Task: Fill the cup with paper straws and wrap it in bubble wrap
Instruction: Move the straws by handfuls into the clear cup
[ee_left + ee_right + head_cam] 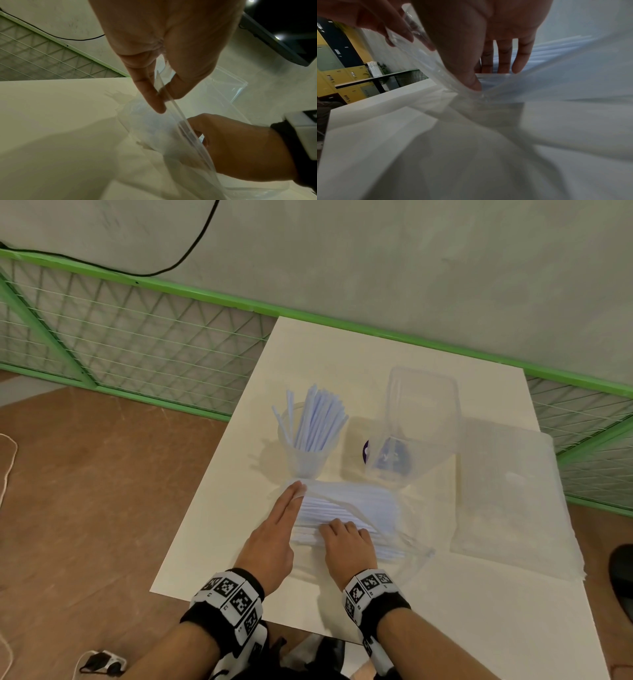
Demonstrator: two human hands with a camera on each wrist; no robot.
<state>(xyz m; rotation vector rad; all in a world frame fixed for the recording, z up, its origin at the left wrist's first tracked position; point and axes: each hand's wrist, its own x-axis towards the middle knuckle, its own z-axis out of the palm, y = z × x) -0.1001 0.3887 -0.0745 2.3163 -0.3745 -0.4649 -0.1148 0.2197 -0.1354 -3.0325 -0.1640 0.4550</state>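
Note:
A clear cup [305,460] stands upright on the white table [462,611], holding several white paper straws [318,422]. In front of it lies a clear plastic bag [387,501] full of more straws [346,508]. My left hand [298,489] pinches the bag's open rim [188,128] between thumb and forefinger and holds it up. My right hand [334,525] reaches into the bag's mouth. Its fingers [517,65] lie fairly straight on the straws [556,46], and its thumb [471,78] presses the rim. A sheet of bubble wrap [513,501] lies flat at the right.
A clear lidded box [421,405] stands open behind the bag, with a purple roll [387,457] inside. A green mesh fence [137,337] runs along the far side. The table's left edge is close to my left hand. A dark shoe [623,577] shows at the right.

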